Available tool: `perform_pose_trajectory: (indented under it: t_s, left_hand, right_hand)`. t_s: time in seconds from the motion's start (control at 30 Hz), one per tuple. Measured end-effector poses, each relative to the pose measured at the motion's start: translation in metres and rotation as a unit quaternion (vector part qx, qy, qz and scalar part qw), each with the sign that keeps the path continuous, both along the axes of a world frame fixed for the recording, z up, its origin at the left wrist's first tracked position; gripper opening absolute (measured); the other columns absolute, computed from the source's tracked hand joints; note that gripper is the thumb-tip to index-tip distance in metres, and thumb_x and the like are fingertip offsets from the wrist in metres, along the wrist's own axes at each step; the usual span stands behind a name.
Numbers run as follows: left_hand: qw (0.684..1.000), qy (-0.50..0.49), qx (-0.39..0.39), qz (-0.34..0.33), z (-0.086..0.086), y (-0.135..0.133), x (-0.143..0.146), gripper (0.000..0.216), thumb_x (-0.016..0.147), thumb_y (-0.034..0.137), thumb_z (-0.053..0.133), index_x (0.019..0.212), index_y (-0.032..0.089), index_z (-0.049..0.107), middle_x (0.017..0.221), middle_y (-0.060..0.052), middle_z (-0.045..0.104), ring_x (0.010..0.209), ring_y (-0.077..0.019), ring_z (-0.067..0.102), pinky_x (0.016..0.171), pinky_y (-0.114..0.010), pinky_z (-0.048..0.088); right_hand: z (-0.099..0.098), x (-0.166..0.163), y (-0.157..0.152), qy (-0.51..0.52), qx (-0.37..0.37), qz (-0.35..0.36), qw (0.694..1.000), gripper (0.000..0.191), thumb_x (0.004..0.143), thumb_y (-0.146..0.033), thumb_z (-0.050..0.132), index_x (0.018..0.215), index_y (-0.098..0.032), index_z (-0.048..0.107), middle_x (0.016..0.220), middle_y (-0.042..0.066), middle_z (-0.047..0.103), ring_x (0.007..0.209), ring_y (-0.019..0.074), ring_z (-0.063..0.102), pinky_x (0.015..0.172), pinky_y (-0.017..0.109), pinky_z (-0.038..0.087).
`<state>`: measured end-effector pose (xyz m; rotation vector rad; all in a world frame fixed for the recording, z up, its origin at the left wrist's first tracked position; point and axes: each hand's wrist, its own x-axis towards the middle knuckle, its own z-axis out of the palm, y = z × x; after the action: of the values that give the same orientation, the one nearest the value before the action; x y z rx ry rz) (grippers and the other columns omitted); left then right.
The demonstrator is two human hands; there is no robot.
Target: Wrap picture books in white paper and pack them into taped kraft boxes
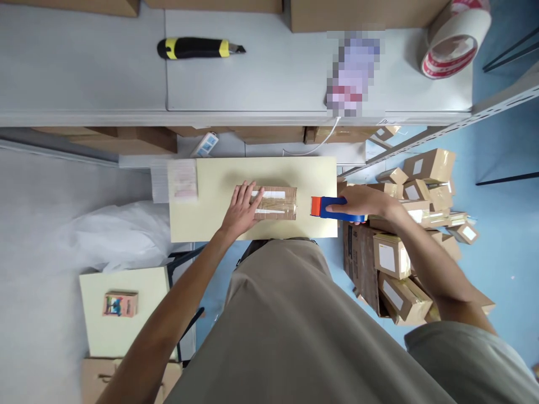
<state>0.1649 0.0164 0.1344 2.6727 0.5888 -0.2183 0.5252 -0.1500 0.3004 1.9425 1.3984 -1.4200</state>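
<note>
A small brown cardboard box with white labels lies on a pale yellow table top. My left hand rests flat on the box's left end, fingers spread. To the right of the box, my right hand grips the blue handle of a tape dispenser with an orange head. That head sits just off the box's right end.
A stack of slips lies on the table's left end. On the grey shelf above lie a black-and-yellow utility knife and a tape roll. Several labelled parcels pile on the blue floor at right. A second small table holding a small box stands lower left.
</note>
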Motion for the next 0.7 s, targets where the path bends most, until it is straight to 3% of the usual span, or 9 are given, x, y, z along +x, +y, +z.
perform_pose_trajectory:
  t_s: [0.1,0.3,0.53,0.7]
  left_hand:
    - [1.0,0.012,0.008,-0.001,0.0,-0.001,0.001,0.118,0.088,0.052,0.089,0.179,0.014,0.025,0.185,-0.028,0.017,0.174,-0.0497,0.006,0.138,-0.073,0.007]
    - [0.999,0.026,0.02,-0.01,0.002,-0.002,-0.001,0.119,0.089,0.051,0.088,0.18,0.013,0.022,0.186,-0.029,0.014,0.174,-0.0482,0.002,0.139,-0.072,0.007]
    - [0.999,0.021,0.031,-0.014,0.0,-0.003,-0.002,0.116,0.092,0.05,0.085,0.181,0.013,0.021,0.186,-0.028,0.014,0.174,-0.0476,0.002,0.138,-0.072,0.008]
    - [0.999,0.005,0.036,-0.016,-0.004,0.0,-0.002,0.113,0.092,0.045,0.086,0.181,0.015,0.023,0.186,-0.027,0.014,0.174,-0.0474,0.004,0.139,-0.071,0.009]
  right_hand:
    - [-0.016,-0.004,-0.001,-0.036,-0.002,-0.004,0.999,0.061,0.109,-0.065,0.059,0.104,-0.008,0.082,0.086,0.019,0.082,0.083,0.0296,0.08,0.074,0.033,0.053]
    - [-0.06,-0.044,0.008,-0.122,0.029,-0.019,0.992,0.056,0.11,-0.057,0.06,0.132,-0.009,0.077,0.123,0.027,0.081,0.12,0.0372,0.078,0.091,0.037,0.058]
    - [-0.071,-0.086,0.012,-0.156,0.071,-0.026,0.985,0.044,0.111,-0.048,0.059,0.126,-0.012,0.08,0.124,0.025,0.081,0.117,0.0351,0.079,0.088,0.038,0.059]
    - [-0.077,-0.115,0.011,-0.197,0.096,-0.048,0.975,0.041,0.113,-0.042,0.055,0.122,-0.009,0.077,0.107,0.027,0.081,0.098,0.0333,0.081,0.078,0.038,0.055]
